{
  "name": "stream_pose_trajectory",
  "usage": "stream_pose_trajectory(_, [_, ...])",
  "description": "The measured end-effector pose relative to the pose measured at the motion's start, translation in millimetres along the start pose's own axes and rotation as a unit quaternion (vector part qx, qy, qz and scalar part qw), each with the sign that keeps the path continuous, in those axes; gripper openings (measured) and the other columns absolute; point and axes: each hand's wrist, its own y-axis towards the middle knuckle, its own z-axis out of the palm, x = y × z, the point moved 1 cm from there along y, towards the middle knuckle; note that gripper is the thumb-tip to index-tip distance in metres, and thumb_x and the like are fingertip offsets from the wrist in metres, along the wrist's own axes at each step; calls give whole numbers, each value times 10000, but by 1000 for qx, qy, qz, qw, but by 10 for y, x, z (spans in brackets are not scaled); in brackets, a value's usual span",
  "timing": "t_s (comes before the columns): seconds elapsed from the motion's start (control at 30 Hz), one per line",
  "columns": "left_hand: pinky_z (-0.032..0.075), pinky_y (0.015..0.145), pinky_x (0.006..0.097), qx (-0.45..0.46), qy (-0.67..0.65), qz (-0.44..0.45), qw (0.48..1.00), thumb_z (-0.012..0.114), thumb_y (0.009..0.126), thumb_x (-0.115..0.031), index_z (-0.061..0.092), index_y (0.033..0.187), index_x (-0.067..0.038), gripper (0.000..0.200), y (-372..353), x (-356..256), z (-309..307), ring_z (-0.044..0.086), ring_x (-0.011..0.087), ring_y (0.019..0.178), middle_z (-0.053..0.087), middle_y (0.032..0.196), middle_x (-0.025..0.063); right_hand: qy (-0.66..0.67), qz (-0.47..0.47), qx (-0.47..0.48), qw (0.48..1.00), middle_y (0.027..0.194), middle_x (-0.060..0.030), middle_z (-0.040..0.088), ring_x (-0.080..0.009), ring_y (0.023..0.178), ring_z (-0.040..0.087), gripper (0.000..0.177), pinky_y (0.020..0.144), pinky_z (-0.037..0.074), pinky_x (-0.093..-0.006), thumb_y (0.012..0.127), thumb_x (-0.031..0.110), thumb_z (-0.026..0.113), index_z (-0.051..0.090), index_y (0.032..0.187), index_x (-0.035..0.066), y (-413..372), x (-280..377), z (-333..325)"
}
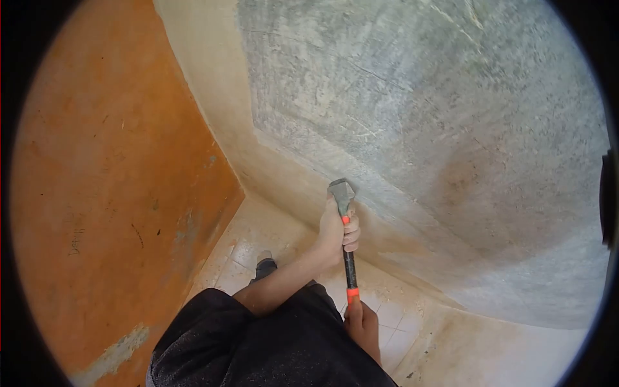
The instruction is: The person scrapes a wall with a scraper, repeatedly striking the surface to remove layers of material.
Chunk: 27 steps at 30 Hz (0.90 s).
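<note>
A long-handled scraper (350,269) with a black shaft, orange-red bands and a grey metal head spans both my hands. My left hand (338,229) is wrapped round its upper part, just below the head. Lower down, my right hand (362,324) grips the end of the handle, close to my body. The scraper head overlaps the lower part of the wall (348,84) in this view, near the border between its grey, scratched surface and a beige strip (284,169).
On the left stands an orange wall (116,174) with scuffs and pencil-like marks, meeting the beige strip at a corner. Pale floor tiles (238,261) with crumbs of debris lie below. My shoe (264,257) is near that corner. A dark object (607,200) shows at the right edge.
</note>
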Motion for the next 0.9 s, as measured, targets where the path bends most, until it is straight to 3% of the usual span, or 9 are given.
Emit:
stream_pose_trajectory(0.07, [166, 344, 259, 20, 8, 2, 1000, 217, 1013, -592, 424, 764, -192, 515, 23, 10, -47, 195, 79, 364, 253, 507, -70, -3, -4, -11, 1000, 581, -46, 530, -122, 551, 495, 498, 522, 393, -309, 1027, 373, 434, 573, 732, -3, -11, -10, 34])
stream_pose_trajectory(0.13, [164, 342, 260, 9, 9, 15, 1000, 211, 1017, -576, 425, 771, -194, 502, -6, 80, 73, 198, 78, 365, 257, 510, -71, 80, 26, -37, 996, 528, 34, 408, -62, 446, 352, 525, 424, 277, -263, 1030, 452, 414, 533, 719, 46, -39, -87, -51])
stream_pose_trajectory(0.2, [162, 339, 261, -4, -9, -4, 1000, 214, 1019, -566, 426, 773, -193, 495, -46, 149, 185, 204, 77, 367, 260, 514, -71, 60, 16, -47, 997, 527, 32, 419, -67, 444, 372, 521, 422, 294, -263, 1030, 445, 416, 540, 721, 44, -60, -107, -145])
stream_pose_trajectory(0.3, [160, 341, 272, -4, -27, 32, 999, 231, 1015, -574, 431, 776, -191, 493, 40, -1, 22, 201, 82, 366, 254, 512, -70, -3, -7, -22, 1000, 557, -92, 510, -160, 532, 496, 494, 519, 397, -337, 1014, 353, 451, 585, 732, -31, 91, 1, -100])
stream_pose_trajectory(0.4, [154, 339, 276, -26, -42, 49, 998, 248, 1009, -580, 437, 779, -191, 490, 95, 16, 36, 192, 83, 361, 240, 506, -70, 7, -47, -33, 998, 538, 24, 438, -67, 478, 399, 546, 462, 311, -256, 1033, 458, 395, 534, 708, 41, 128, -24, -156])
stream_pose_trajectory(0.6, [153, 342, 272, 1, -34, 39, 999, 279, 999, -583, 437, 780, -193, 474, 80, -80, -14, 192, 88, 357, 230, 502, -71, 32, -37, 1, 999, 543, 30, 426, -64, 483, 399, 536, 455, 307, -256, 1025, 469, 424, 538, 721, 42, 120, 79, -159])
stream_pose_trajectory(0.67, [152, 344, 273, 2, -24, 78, 997, 280, 1000, -578, 436, 779, -193, 471, 141, -112, -63, 191, 90, 358, 229, 501, -71, 21, 3, 9, 1000, 560, -59, 525, -133, 528, 514, 452, 514, 397, -302, 1021, 328, 449, 611, 753, 3, 210, 32, -133])
stream_pose_trajectory(0.8, [154, 337, 267, -9, -46, 37, 998, 252, 1011, -560, 432, 777, -191, 473, 26, -89, 40, 190, 80, 360, 226, 503, -71, 46, 54, 12, 997, 563, -56, 514, -134, 526, 502, 453, 514, 394, -311, 1021, 339, 446, 602, 764, 0, 51, 48, -208])
stream_pose_trajectory(0.9, [156, 338, 265, -10, -28, 55, 998, 248, 1012, -562, 430, 773, -189, 479, 112, -255, -126, 193, 80, 363, 226, 503, -71, 11, 6, 26, 1000, 562, -41, 506, -129, 543, 494, 463, 519, 392, -319, 1024, 353, 444, 595, 765, 0, 292, 122, 18])
